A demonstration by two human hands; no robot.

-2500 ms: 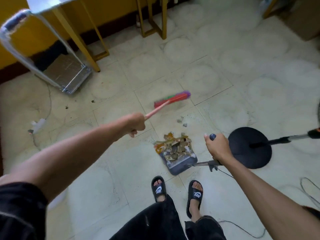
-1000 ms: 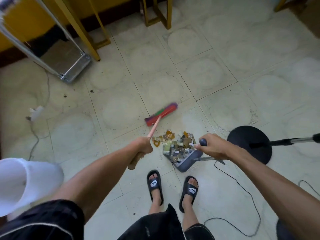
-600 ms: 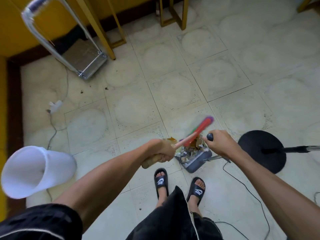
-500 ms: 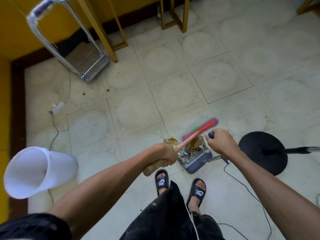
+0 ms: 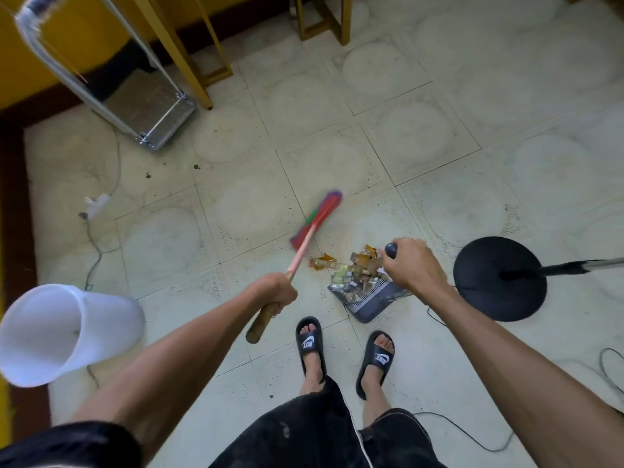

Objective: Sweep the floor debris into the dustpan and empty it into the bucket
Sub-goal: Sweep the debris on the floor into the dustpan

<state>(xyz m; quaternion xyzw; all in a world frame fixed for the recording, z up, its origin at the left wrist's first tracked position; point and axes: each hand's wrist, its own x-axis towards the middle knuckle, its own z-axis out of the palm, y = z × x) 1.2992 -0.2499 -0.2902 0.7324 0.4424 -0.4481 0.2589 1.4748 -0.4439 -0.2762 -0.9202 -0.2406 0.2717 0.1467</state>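
My left hand grips the pink handle of a broom whose red, green and purple head rests on the tiles just beyond the debris. A grey dustpan stands on the floor in front of my feet, loaded with brown and silver wrappers. A few wrappers lie on the floor at its left lip. My right hand grips the dustpan's upright handle by its dark knob. A white bucket lies tilted at the lower left, its mouth toward me.
A black round stand base with a pole sits right of the dustpan. Cables trail on the floor at right and left. A metal trolley and yellow table legs stand near the far wall. My sandalled feet are below the dustpan.
The broom head has swung from over the dustpan out to the left and down onto the tiles beyond the debris. My right hand kept holding the dustpan handle.
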